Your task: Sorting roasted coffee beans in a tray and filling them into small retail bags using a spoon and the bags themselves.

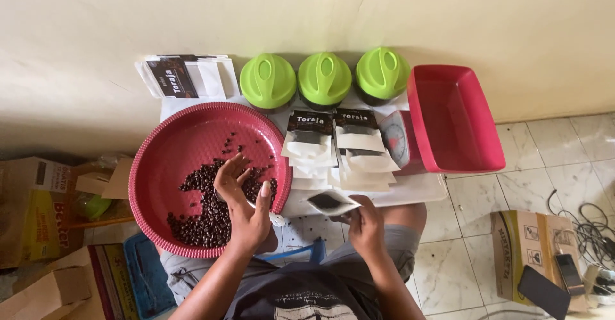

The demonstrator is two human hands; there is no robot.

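Left hand (243, 198) curled over coffee beans (205, 214) in round red tray (160, 166), apparently gripping a scoop. Right hand (365, 224) pinches open small pouch (330, 201) beside tray.

Dark beans (205, 221) heaped in red tray (166, 160); pouch (330, 202) open

Coffee beans (205, 214) lie in the round tray (160, 160) at the desk's (416, 190) left; three lidded jars (325, 80) stand behind the stacked pouches (339, 150); scale (398, 137) and rectangular tub (455, 118) sit right.
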